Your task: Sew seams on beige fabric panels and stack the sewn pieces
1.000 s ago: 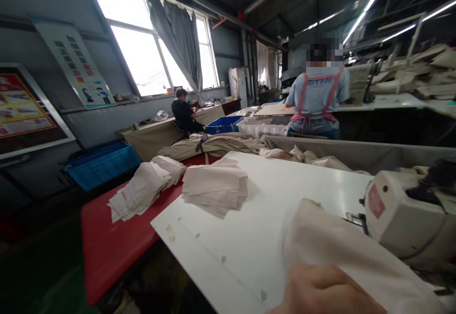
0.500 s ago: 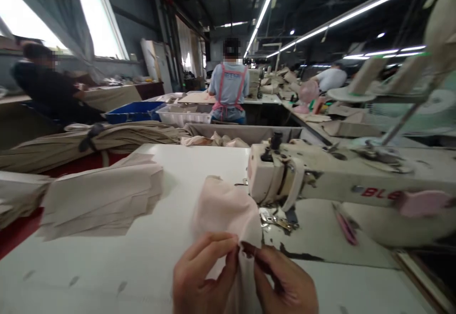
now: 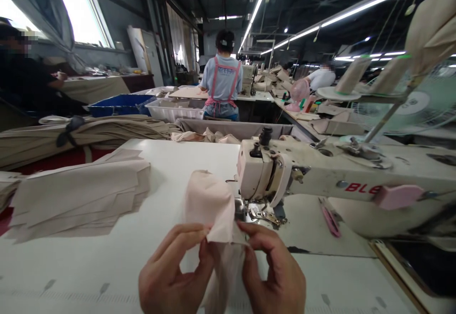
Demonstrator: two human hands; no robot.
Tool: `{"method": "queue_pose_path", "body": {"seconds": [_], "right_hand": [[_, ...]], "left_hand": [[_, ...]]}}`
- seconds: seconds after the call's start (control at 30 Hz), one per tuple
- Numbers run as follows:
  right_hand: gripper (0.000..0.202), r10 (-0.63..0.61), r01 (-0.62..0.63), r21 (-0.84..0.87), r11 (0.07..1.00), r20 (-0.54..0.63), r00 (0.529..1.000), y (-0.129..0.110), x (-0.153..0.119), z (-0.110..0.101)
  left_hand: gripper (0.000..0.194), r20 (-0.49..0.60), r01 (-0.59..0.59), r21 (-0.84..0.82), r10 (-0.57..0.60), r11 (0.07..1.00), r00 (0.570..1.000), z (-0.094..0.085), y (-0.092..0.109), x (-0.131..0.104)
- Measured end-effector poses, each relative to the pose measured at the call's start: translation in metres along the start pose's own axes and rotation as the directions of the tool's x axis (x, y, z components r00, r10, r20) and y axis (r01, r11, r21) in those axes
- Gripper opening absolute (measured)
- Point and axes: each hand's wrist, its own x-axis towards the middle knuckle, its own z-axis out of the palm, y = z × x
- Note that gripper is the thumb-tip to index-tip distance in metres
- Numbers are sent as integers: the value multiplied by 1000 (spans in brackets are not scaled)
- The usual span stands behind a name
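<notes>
A pale beige piece of fabric (image 3: 210, 195) lies bunched on the white table, partly folded, its lower end hanging toward me between my hands. My left hand (image 3: 176, 269) pinches the fabric's edge between thumb and fingers. On the other side, my right hand (image 3: 272, 269) pinches the same edge, so a short stretch of it is held taut. Just beyond my right hand stands the sewing machine (image 3: 263, 171); its metal presser foot (image 3: 263, 215) is close to the fabric, which does not appear to be under it.
Flat cut fabric pieces (image 3: 81, 193) are stacked at the left. Pink thread snips (image 3: 330, 218) rest on the machine bed. Behind the table are a grey bin (image 3: 274, 128), a white crate (image 3: 174, 110) and a blue crate (image 3: 119, 105). A co-worker (image 3: 224, 79) sits facing away.
My hands have moved apart and slightly left, stretching the fabric's edge between them. The dark gap at the fabric's edge no longer shows. The whole view has shifted a little.
</notes>
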Motion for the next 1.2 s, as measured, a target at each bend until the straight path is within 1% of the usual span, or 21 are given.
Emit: {"method": "queue_pose_path", "body": {"seconds": [0.07,0.13,0.2,0.27,0.3,0.33,0.43,0.5,0.57,0.63,0.67,0.73,0.8,0.83,0.9,1.0,1.03,1.07,1.1,1.13,1.2], "right_hand": [[9,117,-107,127,986,-72,991,-4,0,7],[10,102,-81,178,981,-109,989,-5,6,12],[10,-62,73,106,992,-104,993,-1,13,12],[14,-234,236,28,971,-54,971,8,18,7],[17,-297,297,16,955,-16,955,12,18,4],[22,-339,339,18,941,13,941,16,16,1],[36,-390,390,11,921,40,920,20,9,-3],[33,-298,298,15,954,81,951,18,7,-4],[18,-90,77,71,995,214,973,14,11,-5],[16,79,-123,108,986,348,934,12,18,-7],[24,111,-167,120,979,373,921,12,21,-8],[32,77,-136,158,978,335,939,10,26,-10],[28,36,-119,247,962,316,948,7,27,-12],[26,52,-169,317,933,347,937,5,26,-13],[22,168,-410,446,796,488,856,-2,25,-15],[41,294,-760,428,489,740,605,-10,23,-17],[45,299,-802,387,454,782,547,-11,24,-18],[46,303,-807,351,475,796,524,-11,24,-19],[47,304,-772,323,548,783,543,-10,24,-20],[48,294,-692,292,660,747,596,-8,24,-20],[49,221,-434,193,880,643,734,-3,24,-21]], "left_hand": [[5,-20,174,-53,-175,983,984,7,3,1],[8,-73,256,-39,-259,966,963,11,4,4],[7,-114,142,102,-130,985,985,8,2,8],[5,-39,-75,246,88,966,995,-1,-2,10],[4,13,-124,268,125,955,992,-7,-5,9],[3,51,-105,259,95,960,994,-12,-7,8],[10,76,140,203,-159,969,984,-21,-9,3],[19,109,196,196,-220,961,969,-23,-9,0],[25,133,196,177,-221,964,966,-24,-10,0],[30,163,244,121,-262,962,951,-23,-10,0],[33,184,272,86,-284,958,941,-23,-11,0],[31,224,290,9,-285,957,932,-22,-10,-2],[25,234,290,-35,-275,956,933,-22,-8,-4],[23,225,303,-36,-288,952,931,-23,-6,-4],[25,203,359,-35,-345,933,917,-25,-1,-5],[38,230,443,-82,-416,893,880,-27,4,-4],[42,244,476,-95,-443,875,863,-27,4,-4],[46,255,514,-100,-477,852,841,-27,4,-4],[49,266,549,-96,-511,830,818,-27,3,-5],[52,279,569,-87,-528,818,802,-27,2,-5],[49,316,526,-71,-481,847,818,-27,0,-6]]}}
